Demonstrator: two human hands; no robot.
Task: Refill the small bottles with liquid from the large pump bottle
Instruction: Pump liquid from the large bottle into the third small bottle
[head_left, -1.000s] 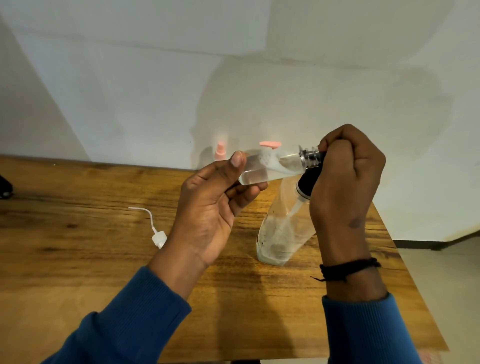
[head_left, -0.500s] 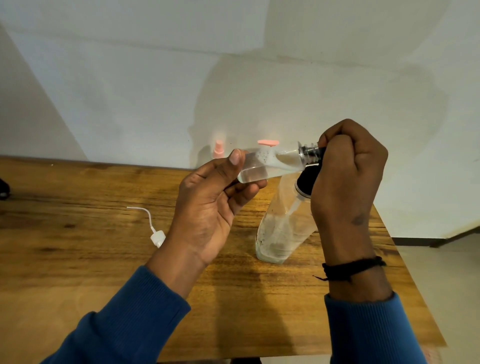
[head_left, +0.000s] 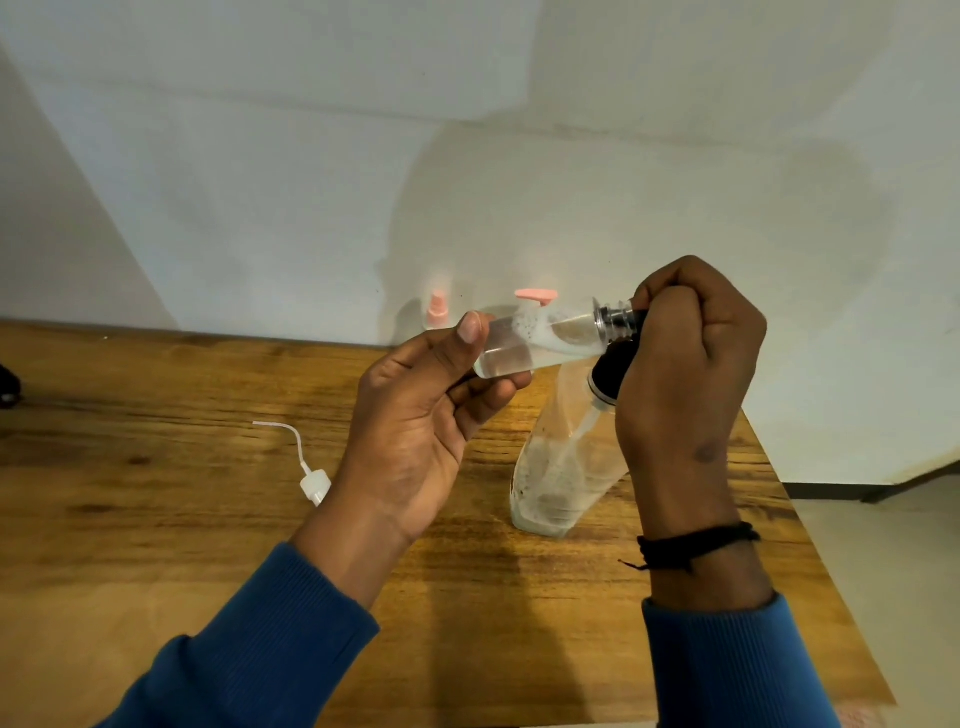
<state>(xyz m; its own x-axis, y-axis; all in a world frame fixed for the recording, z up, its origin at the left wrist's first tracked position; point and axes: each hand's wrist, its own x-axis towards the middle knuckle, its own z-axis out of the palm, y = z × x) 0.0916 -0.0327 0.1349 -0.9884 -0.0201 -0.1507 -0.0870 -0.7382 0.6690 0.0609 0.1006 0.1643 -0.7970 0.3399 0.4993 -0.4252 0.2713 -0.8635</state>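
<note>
Clear small plastic bottle (head_left: 540, 340), part-filled, lies near-horizontal above wooden table (head_left: 156, 519), pinched in my left hand (head_left: 421, 431), neck against nozzle. My right hand (head_left: 685, 364) clenches black pump head (head_left: 613, 366) of large clear bottle (head_left: 566, 467), tilted, base on table; I judge, to pump across.

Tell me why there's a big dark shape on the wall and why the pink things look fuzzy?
In the head view, that dark shape on the wall is a soft shadow; the pink pump tops behind the small bottle look fuzzy, being blurred and seen partly through clear plastic; the wooden table shows glare.
</note>
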